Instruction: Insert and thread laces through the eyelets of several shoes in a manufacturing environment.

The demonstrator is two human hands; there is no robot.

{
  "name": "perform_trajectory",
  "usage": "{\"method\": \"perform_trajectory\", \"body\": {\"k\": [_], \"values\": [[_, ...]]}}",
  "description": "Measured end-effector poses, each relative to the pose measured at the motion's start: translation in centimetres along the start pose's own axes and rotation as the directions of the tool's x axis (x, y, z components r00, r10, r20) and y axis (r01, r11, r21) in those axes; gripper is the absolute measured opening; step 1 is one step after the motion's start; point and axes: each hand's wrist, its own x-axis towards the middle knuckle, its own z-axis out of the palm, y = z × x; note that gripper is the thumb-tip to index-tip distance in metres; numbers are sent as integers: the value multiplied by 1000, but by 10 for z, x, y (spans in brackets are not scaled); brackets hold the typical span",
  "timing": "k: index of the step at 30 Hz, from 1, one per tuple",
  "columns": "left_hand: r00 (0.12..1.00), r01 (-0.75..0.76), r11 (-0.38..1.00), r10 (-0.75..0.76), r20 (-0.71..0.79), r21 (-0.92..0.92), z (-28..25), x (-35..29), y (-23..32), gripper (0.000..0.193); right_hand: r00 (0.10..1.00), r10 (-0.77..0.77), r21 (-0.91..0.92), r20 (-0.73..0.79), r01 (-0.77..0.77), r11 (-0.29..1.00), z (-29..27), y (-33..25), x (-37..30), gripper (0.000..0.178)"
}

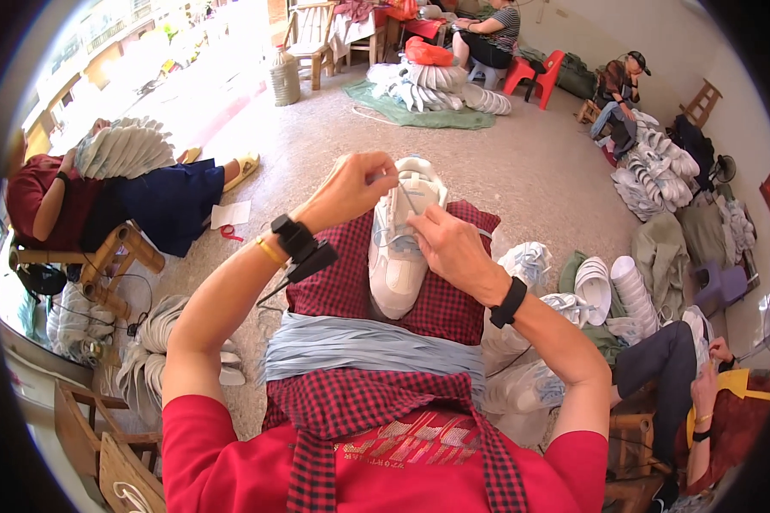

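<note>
A white sneaker (399, 286) lies on my lap over a red-and-black checked apron (453, 312), its toe toward me. A thin grey-blue shoelace (408, 198) runs above the shoe's tongue between my two hands. My left hand (361, 184) is closed in a pinch at the shoelace, beside the shoe's collar. Lower and to the right, my right hand (455, 246) pinches the shoelace close to the eyelets. More lace crosses the lower eyelets. A thick bundle of light blue shoelaces (372, 350) lies across my lap, nearer to me than the shoe.
Stacked shoe pieces (150, 350) lie on the floor at my left, and white sneakers (522, 389) at my right. A seated person (47, 201) holds shoe pieces at the left; another sits at the lower right. Farther off are a green sheet (385, 109) with shoes and a red chair (535, 79).
</note>
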Motion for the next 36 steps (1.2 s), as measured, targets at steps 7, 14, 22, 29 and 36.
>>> {"method": "perform_trajectory", "body": {"k": [7,14,22,29,36], "values": [[997,6,998,-1,-83,59,7,11,1,18,998,57,-179,-15,-59,982,3,2,9,8],[998,-3,992,12,-69,126,4,4,-2,19,991,-77,98,108,67,993,-19,-4,25,13],[986,140,982,-126,-113,129,-5,-21,-19,19,976,24,75,218,-42,996,-32,24,33,19],[935,254,957,-206,-288,139,-44,-37,-66,18,980,195,-47,28,-193,980,-143,32,28,18],[926,292,948,-248,-283,126,-63,-43,-79,19,932,348,5,-101,-349,937,-213,72,4,12]]}}
